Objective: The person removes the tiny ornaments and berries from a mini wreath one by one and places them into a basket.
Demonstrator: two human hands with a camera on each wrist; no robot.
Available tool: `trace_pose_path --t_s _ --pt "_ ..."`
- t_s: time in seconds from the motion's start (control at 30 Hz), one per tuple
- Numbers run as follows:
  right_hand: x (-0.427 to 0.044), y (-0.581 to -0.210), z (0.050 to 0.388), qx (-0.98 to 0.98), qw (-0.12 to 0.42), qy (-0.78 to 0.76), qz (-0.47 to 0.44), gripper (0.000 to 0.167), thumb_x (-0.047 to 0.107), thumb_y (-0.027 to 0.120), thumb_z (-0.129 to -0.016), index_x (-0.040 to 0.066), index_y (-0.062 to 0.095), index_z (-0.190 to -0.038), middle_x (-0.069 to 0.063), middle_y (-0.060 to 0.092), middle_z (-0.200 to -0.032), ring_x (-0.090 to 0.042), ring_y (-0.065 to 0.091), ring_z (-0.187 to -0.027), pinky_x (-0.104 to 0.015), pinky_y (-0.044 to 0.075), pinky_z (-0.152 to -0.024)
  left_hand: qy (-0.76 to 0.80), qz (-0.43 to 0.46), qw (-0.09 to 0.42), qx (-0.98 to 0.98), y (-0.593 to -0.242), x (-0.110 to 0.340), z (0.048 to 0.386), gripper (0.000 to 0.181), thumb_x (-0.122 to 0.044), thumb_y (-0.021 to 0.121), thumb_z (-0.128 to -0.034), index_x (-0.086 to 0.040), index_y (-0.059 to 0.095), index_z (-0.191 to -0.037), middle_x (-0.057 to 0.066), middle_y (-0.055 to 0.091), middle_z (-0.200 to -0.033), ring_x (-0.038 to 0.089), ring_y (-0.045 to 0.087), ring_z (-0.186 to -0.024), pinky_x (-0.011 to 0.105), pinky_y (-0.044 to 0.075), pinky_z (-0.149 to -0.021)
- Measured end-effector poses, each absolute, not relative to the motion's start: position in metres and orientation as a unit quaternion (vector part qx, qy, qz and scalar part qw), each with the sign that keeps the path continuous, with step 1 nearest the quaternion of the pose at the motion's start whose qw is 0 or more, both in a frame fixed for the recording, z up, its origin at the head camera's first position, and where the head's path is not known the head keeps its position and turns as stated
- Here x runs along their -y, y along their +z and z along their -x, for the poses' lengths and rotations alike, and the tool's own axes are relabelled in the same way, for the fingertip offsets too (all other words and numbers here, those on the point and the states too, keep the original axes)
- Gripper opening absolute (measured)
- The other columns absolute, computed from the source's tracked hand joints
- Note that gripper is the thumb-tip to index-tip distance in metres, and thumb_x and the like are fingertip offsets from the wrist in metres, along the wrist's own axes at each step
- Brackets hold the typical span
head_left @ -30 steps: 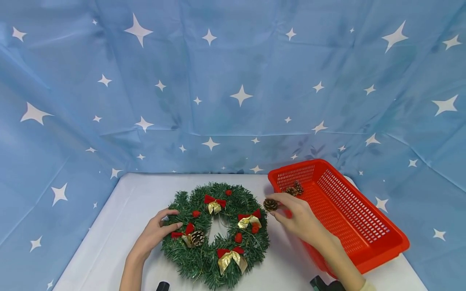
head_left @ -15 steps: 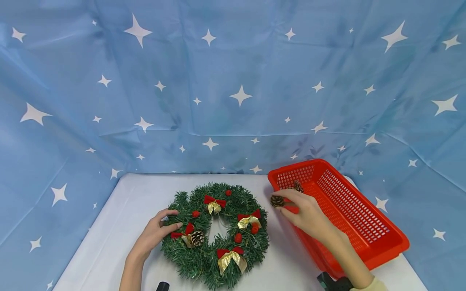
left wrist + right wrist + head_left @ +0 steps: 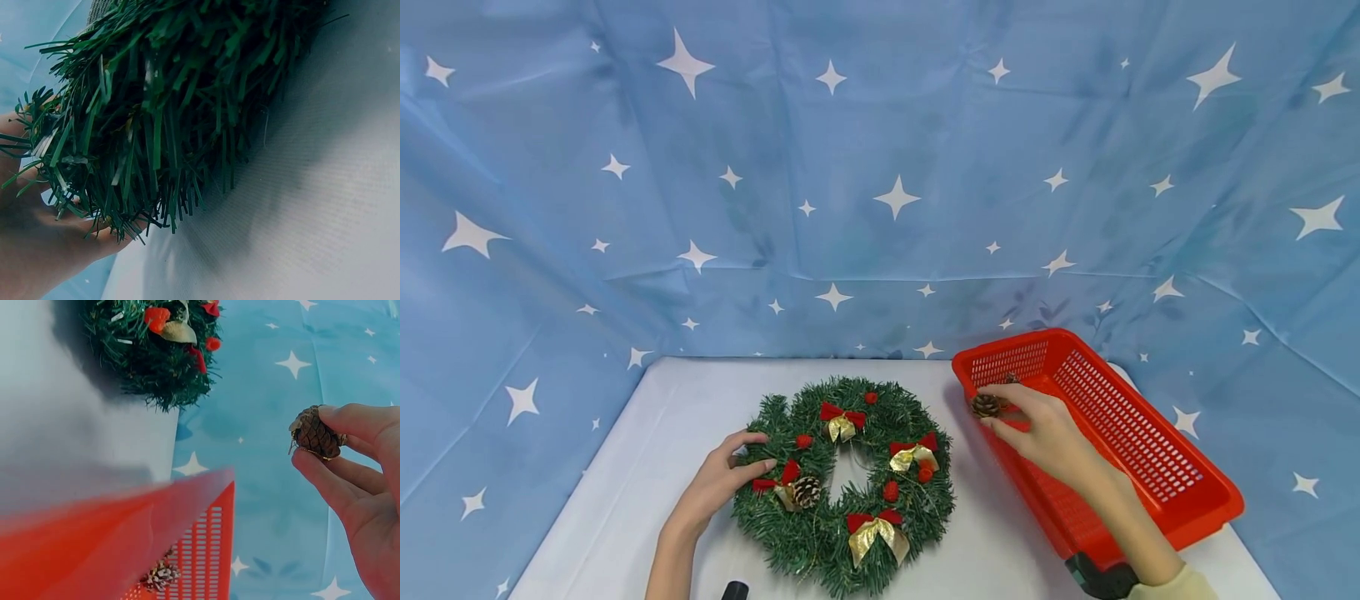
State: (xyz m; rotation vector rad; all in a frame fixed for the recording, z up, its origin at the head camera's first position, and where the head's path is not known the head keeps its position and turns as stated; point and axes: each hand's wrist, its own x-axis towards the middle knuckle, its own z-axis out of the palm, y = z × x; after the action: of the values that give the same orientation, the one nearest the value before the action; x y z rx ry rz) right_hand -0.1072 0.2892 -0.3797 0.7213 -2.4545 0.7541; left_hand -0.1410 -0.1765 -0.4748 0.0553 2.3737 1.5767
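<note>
Head: the left hand (image 3: 715, 475) rests, fingers (image 3: 748, 437) relaxed, on the left side of the Christmas wreath (image 3: 820, 537); the right hand (image 3: 1056, 433) holds a pinecone (image 3: 985, 406) by the left rim of the red basket (image 3: 1123, 417). Left wrist: green needles (image 3: 169, 94) partly hide the hand. Right wrist: thumb (image 3: 356, 419) and fingers pinch the pinecone.

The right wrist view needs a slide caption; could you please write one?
Right hand pinching a brown, scaly pine cone near a red plastic basket and green tinsel wreath.
</note>
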Motion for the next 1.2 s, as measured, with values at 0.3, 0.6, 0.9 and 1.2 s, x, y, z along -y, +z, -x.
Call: trace_pose_path --t_s 0.3,0.6,0.9,1.2 --pt "-0.304 -0.379 0.116 0.9 0.228 0.277 -0.249 0.043 -0.008 0.084 -0.078 0.008 0.073 -0.116 -0.001 0.076 -0.102 -0.014 0.075 -0.083 -0.036 0.064 -0.072 0.547 -0.019 0.147 -0.824 -0.474 0.176 0.142 0.061 -0.035 0.075 -0.0944 -0.013 0.054 -0.146 0.017 0.022 -0.169 0.058 0.024 -0.149 0.062 0.045 -0.103" --pt "-0.316 -0.381 0.123 0.919 0.216 0.253 -0.214 0.04 -0.003 0.085 -0.08 0.007 0.074 -0.117 -0.006 0.077 -0.105 -0.022 0.076 -0.087 -0.035 0.064 -0.071 0.548 -0.021 0.148 -0.823 -0.474 0.176 0.142 0.061 -0.035 0.076 -0.0944 -0.012 0.054 -0.146 0.018 0.022 -0.169 0.058 0.025 -0.149 0.06 0.046 -0.102" --pt "-0.326 -0.385 0.134 0.928 0.167 0.273 -0.19 0.036 -0.003 0.08 -0.085 0.005 0.073 -0.119 -0.009 0.077 -0.104 -0.027 0.076 -0.091 -0.037 0.064 -0.072 0.551 -0.02 0.148 -0.821 -0.476 0.176 0.142 0.061 -0.035 0.075 -0.0946 -0.012 0.053 -0.147 0.017 0.02 -0.17 0.059 0.021 -0.15 0.065 0.042 -0.106" --pt "-0.334 -0.394 0.148 0.939 0.127 0.266 -0.175 0.034 0.001 0.081 -0.086 0.004 0.074 -0.119 -0.011 0.077 -0.103 -0.026 0.075 -0.09 -0.033 0.063 -0.071 0.55 -0.02 0.151 -0.821 -0.476 0.176 0.142 0.061 -0.035 0.075 -0.0949 -0.012 0.053 -0.147 0.018 0.019 -0.17 0.061 0.019 -0.149 0.067 0.042 -0.105"
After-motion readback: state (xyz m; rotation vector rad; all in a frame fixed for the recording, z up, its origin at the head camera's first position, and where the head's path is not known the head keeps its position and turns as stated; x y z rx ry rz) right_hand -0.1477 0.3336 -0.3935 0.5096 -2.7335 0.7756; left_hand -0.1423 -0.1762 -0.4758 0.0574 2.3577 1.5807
